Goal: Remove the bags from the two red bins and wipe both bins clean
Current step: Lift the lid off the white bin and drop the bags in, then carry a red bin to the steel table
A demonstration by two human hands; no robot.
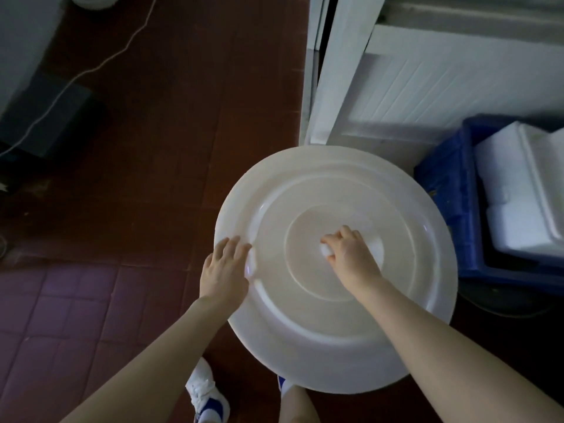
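A large round white lid fills the middle of the head view; whatever sits below it is hidden, and no red bin shows. My right hand rests on the lid's raised centre, fingers closed on a small white knob or wad; I cannot tell which. My left hand lies flat on the lid's left rim with fingers together, gripping nothing. No bag is in sight.
A blue crate holding white foam boxes stands right of the lid. White slatted panels rise behind it. The dark red tiled floor stretches left, with a black box and white cable. My shoes are below.
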